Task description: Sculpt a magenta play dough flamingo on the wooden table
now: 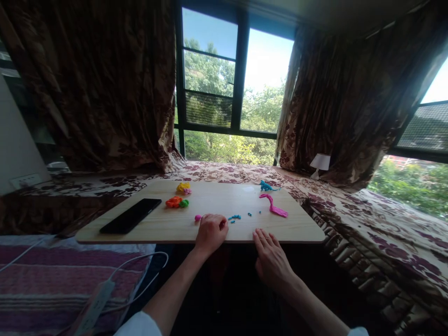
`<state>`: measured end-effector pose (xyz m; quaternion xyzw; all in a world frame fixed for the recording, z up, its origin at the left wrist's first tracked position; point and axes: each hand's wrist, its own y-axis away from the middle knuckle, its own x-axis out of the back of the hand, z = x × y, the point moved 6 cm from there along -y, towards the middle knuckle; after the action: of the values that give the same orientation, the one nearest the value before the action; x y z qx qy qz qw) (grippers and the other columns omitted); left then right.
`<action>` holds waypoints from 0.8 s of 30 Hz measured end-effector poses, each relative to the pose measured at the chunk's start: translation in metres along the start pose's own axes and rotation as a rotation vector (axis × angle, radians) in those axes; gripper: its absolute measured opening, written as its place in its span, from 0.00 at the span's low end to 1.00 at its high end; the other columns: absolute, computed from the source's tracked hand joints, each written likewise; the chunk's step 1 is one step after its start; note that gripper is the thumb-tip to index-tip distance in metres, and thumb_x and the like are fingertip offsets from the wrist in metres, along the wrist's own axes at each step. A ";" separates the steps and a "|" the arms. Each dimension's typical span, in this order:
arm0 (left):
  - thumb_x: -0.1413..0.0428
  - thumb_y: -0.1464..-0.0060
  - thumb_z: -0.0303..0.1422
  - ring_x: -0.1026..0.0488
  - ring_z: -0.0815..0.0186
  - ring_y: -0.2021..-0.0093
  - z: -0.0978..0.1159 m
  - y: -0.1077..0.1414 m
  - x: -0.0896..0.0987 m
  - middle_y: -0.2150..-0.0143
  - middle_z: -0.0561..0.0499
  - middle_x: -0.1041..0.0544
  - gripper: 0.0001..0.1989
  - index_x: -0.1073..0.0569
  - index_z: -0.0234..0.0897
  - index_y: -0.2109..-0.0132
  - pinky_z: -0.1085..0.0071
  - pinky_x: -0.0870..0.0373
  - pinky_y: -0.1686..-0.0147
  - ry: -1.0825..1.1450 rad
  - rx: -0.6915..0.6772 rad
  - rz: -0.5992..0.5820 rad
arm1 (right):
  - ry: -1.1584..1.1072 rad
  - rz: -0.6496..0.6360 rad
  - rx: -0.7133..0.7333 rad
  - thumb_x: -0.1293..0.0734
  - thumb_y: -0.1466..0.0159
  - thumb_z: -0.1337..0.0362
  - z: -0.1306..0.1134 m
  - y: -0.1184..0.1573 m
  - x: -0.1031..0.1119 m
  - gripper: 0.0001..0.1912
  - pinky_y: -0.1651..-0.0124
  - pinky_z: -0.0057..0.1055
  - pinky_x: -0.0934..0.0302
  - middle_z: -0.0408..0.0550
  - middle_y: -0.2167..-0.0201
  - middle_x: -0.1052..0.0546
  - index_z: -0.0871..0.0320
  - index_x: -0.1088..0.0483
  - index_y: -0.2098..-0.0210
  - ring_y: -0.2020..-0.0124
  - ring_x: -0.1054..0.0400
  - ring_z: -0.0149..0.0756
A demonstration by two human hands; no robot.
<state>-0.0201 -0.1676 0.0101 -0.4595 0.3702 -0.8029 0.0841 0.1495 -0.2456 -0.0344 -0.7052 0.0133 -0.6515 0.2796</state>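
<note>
My left hand (212, 231) rests on the light wooden table (210, 235) with its fingers curled in; whatever they may hold is hidden. A small pink clay ball (198, 218) lies just left of it, and little blue clay bits (235, 217) are to its right. Over the table's front edge, my right hand (269, 252) lies with fingers stretched out flat, nothing visible in it. Beyond that hand are a long pink clay strip (275, 208) and a blue clay animal-like figure (266, 185). Orange clay (173, 202) touches green clay (184, 203) at the left.
A black phone or tablet (131, 215) lies on the table's left side. Yellow clay (183, 186) with a pale pink piece (187, 191) sits farther back. A white power strip (94, 305) with cable is at lower left. A small white lamp (320, 163) stands by the right curtain.
</note>
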 end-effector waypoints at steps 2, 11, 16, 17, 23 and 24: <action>0.52 0.50 0.31 0.33 0.63 0.67 0.000 0.000 0.001 0.74 0.50 0.28 0.09 0.29 0.38 0.73 0.65 0.43 0.57 0.001 -0.005 0.001 | -0.023 -0.054 0.036 0.41 0.55 0.72 0.003 -0.015 -0.004 0.42 0.39 0.41 0.67 0.54 0.38 0.51 0.65 0.52 0.40 0.38 0.60 0.42; 0.52 0.50 0.31 0.33 0.63 0.67 0.000 0.000 0.001 0.74 0.50 0.28 0.09 0.29 0.38 0.73 0.65 0.42 0.57 0.002 0.013 -0.010 | -0.241 -0.238 -0.045 0.42 0.57 0.73 0.065 -0.034 0.005 0.46 0.40 0.43 0.62 0.55 0.38 0.51 0.62 0.58 0.38 0.38 0.58 0.41; 0.52 0.50 0.31 0.33 0.63 0.67 -0.002 0.000 0.000 0.74 0.49 0.28 0.09 0.29 0.38 0.73 0.65 0.42 0.57 0.024 0.018 -0.007 | -0.467 -0.034 -0.053 0.44 0.52 0.75 0.058 -0.025 0.027 0.40 0.41 0.39 0.54 0.48 0.42 0.41 0.54 0.53 0.40 0.42 0.49 0.36; 0.52 0.50 0.31 0.33 0.62 0.66 -0.002 0.000 0.000 0.74 0.49 0.28 0.09 0.29 0.38 0.73 0.65 0.42 0.57 0.025 0.021 -0.004 | -0.489 -0.020 -0.033 0.44 0.52 0.76 0.054 -0.027 0.027 0.38 0.42 0.38 0.53 0.47 0.44 0.38 0.54 0.50 0.41 0.43 0.46 0.36; 0.52 0.49 0.32 0.33 0.63 0.66 -0.002 0.000 0.001 0.73 0.50 0.28 0.09 0.29 0.38 0.72 0.64 0.43 0.56 0.021 0.011 -0.006 | -0.432 0.086 -0.061 0.43 0.51 0.78 0.056 -0.071 0.022 0.32 0.43 0.36 0.50 0.51 0.46 0.35 0.60 0.40 0.46 0.45 0.43 0.37; 0.52 0.49 0.32 0.33 0.63 0.66 -0.002 0.000 0.001 0.73 0.50 0.28 0.09 0.29 0.38 0.72 0.64 0.43 0.56 0.020 0.009 -0.007 | -0.422 0.102 -0.073 0.43 0.51 0.78 0.058 -0.078 0.022 0.31 0.43 0.35 0.49 0.51 0.47 0.34 0.60 0.40 0.46 0.46 0.42 0.37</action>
<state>-0.0220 -0.1665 0.0101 -0.4526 0.3659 -0.8093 0.0795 0.1795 -0.1661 0.0183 -0.8338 0.0136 -0.4738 0.2831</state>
